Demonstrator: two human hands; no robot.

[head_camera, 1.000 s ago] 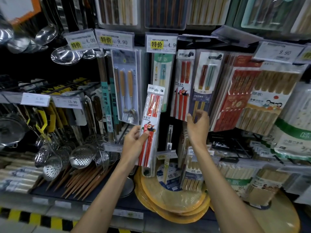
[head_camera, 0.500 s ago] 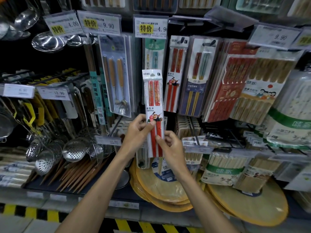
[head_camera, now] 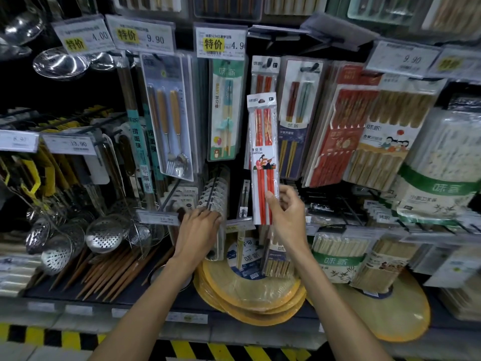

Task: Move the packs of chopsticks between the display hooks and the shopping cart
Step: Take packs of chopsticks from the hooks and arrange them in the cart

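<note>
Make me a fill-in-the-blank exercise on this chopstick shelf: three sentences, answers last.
1. The hand pinching the pack of red chopsticks near its lower end is the person's ____ one.
2. The price tag above the fork and spoon set reads ____.
3. The left hand touches a row of packs hanging ____ than the pack of red chopsticks.

Missing words: right; 9.90; lower.
</note>
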